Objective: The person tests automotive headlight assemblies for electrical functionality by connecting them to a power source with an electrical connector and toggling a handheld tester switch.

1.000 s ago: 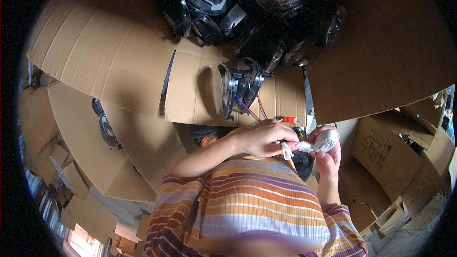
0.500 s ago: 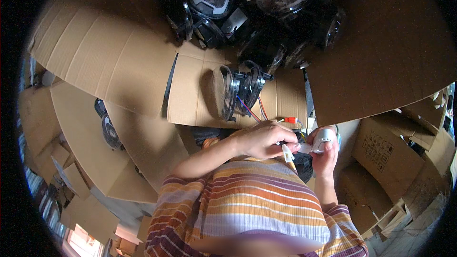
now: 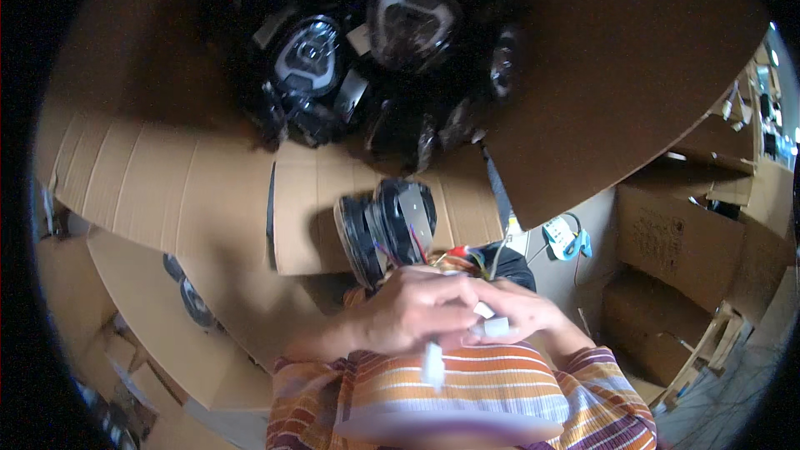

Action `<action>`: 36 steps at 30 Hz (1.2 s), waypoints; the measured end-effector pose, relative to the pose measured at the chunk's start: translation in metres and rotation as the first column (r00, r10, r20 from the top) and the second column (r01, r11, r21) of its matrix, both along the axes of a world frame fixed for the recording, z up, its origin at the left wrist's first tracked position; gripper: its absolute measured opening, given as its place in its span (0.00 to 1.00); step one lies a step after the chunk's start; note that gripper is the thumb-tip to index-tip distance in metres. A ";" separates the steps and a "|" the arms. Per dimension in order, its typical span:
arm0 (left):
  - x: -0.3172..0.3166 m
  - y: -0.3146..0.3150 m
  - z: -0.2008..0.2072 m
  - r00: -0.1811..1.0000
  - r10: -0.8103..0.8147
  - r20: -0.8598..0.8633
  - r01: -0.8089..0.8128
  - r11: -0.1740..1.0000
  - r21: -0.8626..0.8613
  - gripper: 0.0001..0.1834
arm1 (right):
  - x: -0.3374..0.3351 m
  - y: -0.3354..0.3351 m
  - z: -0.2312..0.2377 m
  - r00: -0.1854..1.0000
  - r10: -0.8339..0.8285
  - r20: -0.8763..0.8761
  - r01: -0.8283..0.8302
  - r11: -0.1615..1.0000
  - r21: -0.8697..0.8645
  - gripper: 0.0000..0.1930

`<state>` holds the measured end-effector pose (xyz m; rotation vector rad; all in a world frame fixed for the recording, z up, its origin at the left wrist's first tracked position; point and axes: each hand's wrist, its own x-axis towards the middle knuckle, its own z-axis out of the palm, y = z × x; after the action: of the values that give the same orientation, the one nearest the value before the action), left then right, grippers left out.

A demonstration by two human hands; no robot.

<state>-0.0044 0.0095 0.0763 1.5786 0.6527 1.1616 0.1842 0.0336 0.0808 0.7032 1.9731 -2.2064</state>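
Brown corrugated-cardboard box (image 3: 133, 300) at far left contains a black lamp unit with a clear lens (image 3: 197, 304). Nearer centre, a large dark open carton (image 3: 617, 75) holds black headlamps with clear rounded lenses (image 3: 310, 54). Two round black lamps (image 3: 379, 229) stand leaning on a cardboard flap (image 3: 304, 225), lower in view than before. The left hand (image 3: 417, 312) now overlaps the other; its fingers are curled, but blur hides what they pinch. Below them hangs a narrow white plastic connector (image 3: 432, 365), long axis nearly upright, lower end toward the striped shirt (image 3: 458, 379). A blocky white connector (image 3: 496, 327) shows between both hands, beside the right hand (image 3: 529, 308), whose grip I cannot tell; its silver rounded part no longer shows. Further right, a teal-and-white device (image 3: 567, 237) has appeared.
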 end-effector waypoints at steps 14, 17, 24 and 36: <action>0.010 0.034 -0.067 0.724 0.269 -0.636 -0.308 0.950 0.052 0.06 | 0.101 -0.038 0.030 0.534 -0.795 -0.287 0.709 0.606 -0.360 0.23; 0.032 0.052 -0.121 0.562 0.116 -0.819 -0.167 0.986 0.025 0.07 | 0.136 -0.049 0.034 0.285 -0.850 -0.442 0.802 0.464 -0.376 0.25; 0.064 0.067 -0.204 0.196 -0.145 -0.970 -0.254 0.948 -0.193 0.10 | 0.168 -0.053 0.034 -0.254 -0.921 -0.295 0.936 -0.157 -0.314 0.19; 0.079 0.079 -0.221 0.313 -0.068 -0.947 -0.406 0.892 -0.198 0.11 | 0.210 -0.047 -0.032 -0.315 -0.947 0.065 0.948 -0.310 0.075 0.15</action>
<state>0.0742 0.0886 -0.1451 1.7221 1.7746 0.0004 0.3942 -0.0130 0.0487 3.4645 0.9313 -2.2695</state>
